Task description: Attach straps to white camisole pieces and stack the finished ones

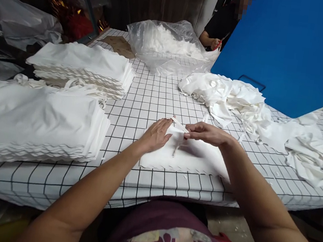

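White bag lies flat on gridded table, near edge, between both hands; thin strap crosses its top; right hand pinches strap end, fingers closed on it; left hand open, palm pressing bag (thumb touches strap); judgement: keep strap taut, cloth flat, pinch near end; folded stacks left; loose heap right; plastic sack behind.
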A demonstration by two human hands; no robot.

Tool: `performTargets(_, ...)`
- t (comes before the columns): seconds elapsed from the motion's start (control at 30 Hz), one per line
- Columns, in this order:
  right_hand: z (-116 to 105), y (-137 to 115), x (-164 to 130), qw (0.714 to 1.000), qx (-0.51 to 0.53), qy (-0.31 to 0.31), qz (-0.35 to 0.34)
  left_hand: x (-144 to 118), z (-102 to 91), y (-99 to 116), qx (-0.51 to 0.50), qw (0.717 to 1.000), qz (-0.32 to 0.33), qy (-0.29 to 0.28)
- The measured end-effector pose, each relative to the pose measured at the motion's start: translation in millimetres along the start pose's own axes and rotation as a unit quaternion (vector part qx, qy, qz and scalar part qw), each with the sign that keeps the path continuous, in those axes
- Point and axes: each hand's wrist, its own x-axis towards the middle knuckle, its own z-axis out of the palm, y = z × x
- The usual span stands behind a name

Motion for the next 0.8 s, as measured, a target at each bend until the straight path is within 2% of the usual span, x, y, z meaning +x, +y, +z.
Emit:
performTargets(0.17,-12,2,-48,0.998,-0.032,-0.051,0.004,1,2.2,-2,-0.008,1.0,-0.002,0.006)
performTargets(0.33,-19,14,-60,0.998,-0.015,-0.058,0.017,0,-2.5,1,-0.028,0.999,-0.016,-0.004)
performTargets(0.43,-23,17,-45,0.999,0.044,-0.014,-0.021,0,-6.5,4,-0.048,0.998,-0.029,-0.012)
performTargets(0.57,-25,12,0,0.985,0.139,0.056,-0.087,0,-12.4,5,-0.095,0.994,-0.055,-0.007)
performTargets(0.67,-22,9,37,0.98,0.154,0.078,-0.098,2,-16.5,-1,-0.178,0.979,-0.082,0.06)
performTargets(0.73,-18,12,56,0.976,0.166,0.093,-0.106,4,-18.9,-8,-0.238,0.958,-0.112,0.117)
performTargets(0.8,-12,20,69,0.97,0.19,0.1,-0.109,7,-21.0,-14,-0.291,0.935,-0.139,0.146)
